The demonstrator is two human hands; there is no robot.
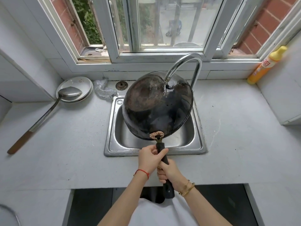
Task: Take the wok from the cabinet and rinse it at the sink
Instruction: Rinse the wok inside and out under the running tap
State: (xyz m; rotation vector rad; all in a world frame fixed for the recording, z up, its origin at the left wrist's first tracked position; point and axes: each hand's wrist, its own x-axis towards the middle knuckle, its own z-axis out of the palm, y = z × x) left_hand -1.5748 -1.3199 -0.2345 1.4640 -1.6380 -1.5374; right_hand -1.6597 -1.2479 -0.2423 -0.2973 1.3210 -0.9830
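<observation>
A large black wok (156, 106) is held upside down and tilted over the steel sink (114, 144), its rusty-brown underside facing up. Water runs from the curved chrome faucet (185, 62) onto the wok's upper right side. Both hands grip the wok's long black handle. My left hand (150, 158) holds it near the brass bracket. Just behind it, closer to my body, my right hand (171, 172) wraps the handle. The wok's inside is hidden.
A white plate (76, 82) with a long metal ladle (48, 111) lies on the counter at the left. A steel scourer (104, 89) sits behind the sink. A yellow detergent bottle (265, 66) stands at the back right by the window.
</observation>
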